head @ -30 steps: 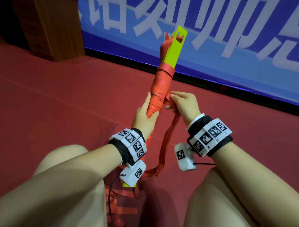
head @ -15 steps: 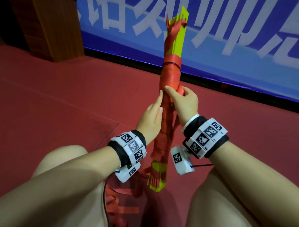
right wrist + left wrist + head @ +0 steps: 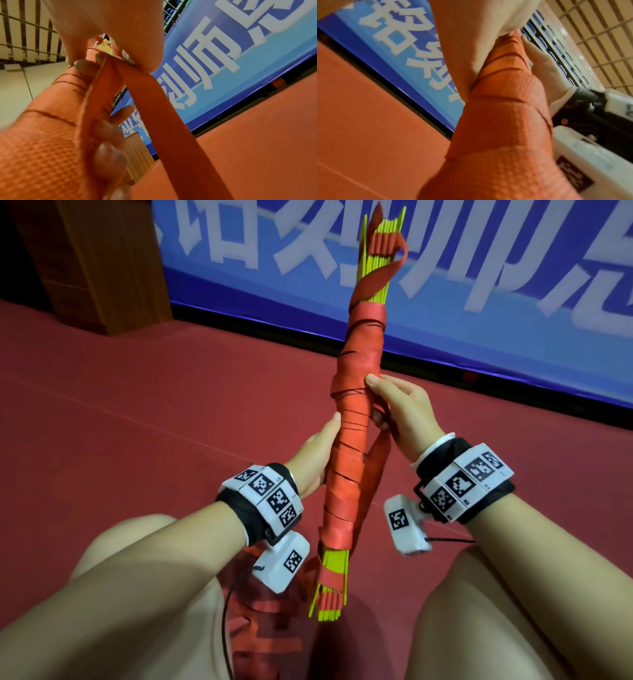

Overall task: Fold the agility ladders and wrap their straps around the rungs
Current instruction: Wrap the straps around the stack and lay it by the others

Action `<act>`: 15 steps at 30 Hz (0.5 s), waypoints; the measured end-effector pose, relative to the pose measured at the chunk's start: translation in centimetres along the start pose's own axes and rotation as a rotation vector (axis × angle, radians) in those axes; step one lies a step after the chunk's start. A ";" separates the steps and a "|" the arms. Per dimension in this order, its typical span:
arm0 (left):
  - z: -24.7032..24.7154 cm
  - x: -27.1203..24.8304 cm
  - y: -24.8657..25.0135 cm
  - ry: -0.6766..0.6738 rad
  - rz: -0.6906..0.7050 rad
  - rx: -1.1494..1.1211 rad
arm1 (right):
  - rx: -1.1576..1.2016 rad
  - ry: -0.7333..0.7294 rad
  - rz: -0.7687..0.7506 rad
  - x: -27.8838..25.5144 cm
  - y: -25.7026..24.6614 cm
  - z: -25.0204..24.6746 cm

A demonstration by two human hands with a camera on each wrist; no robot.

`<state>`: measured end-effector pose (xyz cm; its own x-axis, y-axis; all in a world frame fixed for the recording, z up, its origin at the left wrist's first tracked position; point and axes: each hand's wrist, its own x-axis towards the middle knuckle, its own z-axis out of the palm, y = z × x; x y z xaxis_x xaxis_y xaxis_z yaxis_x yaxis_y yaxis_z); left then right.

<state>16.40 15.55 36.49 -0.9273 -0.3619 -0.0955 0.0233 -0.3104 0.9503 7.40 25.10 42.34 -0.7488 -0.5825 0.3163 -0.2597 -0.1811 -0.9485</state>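
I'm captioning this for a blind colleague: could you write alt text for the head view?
Two hands hold a bundle of yellow rungs upright, wrapped in red strap. The right hand pinches the strap; the left hand steadies the bundle above a red floor.

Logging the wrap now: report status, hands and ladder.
Left hand steadies ladder bundle, upright. Right hand pinches loose strap against it. Nothing in the way.
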 end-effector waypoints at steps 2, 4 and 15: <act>-0.1 0.1 -0.1 -0.035 -0.005 -0.046 | -0.070 -0.039 -0.015 -0.3 0.1 -0.1; -0.2 0.3 -0.4 -0.041 0.000 -0.049 | -0.108 -0.029 -0.005 -0.4 0.1 -0.2; -1.0 0.9 -1.0 0.138 0.279 0.188 | -0.114 0.081 0.103 0.3 0.9 -0.5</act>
<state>15.93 14.72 35.14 -0.8355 -0.5292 0.1479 0.1868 -0.0205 0.9822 6.65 25.14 41.63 -0.8204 -0.5269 0.2222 -0.2431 -0.0305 -0.9695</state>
